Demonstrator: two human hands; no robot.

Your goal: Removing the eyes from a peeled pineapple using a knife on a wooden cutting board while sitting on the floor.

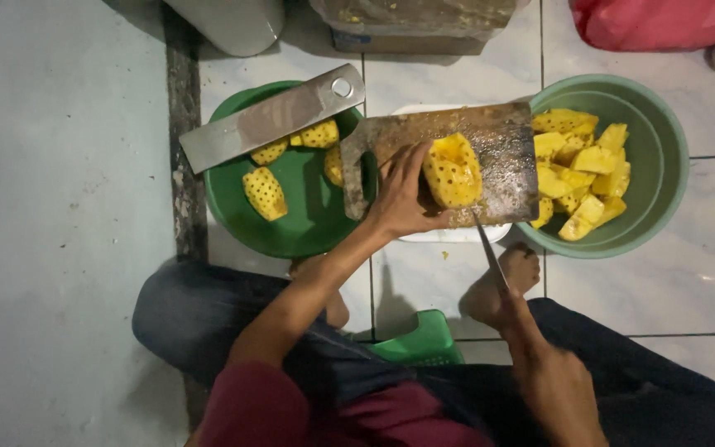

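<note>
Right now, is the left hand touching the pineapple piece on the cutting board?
Touching. The head view shows the left hand with its fingers against the left side of the peeled pineapple piece, steadying it on the wooden cutting board; no gap shows between them.

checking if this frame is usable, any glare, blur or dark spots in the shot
Head view: dim, uneven light. The pineapple piece under the left hand and the chunks in the pale green basin are bright and sharp; the wet cutting board and metal bar show mild sheen; the right hand with the knife sits dark and slightly soft.
</note>
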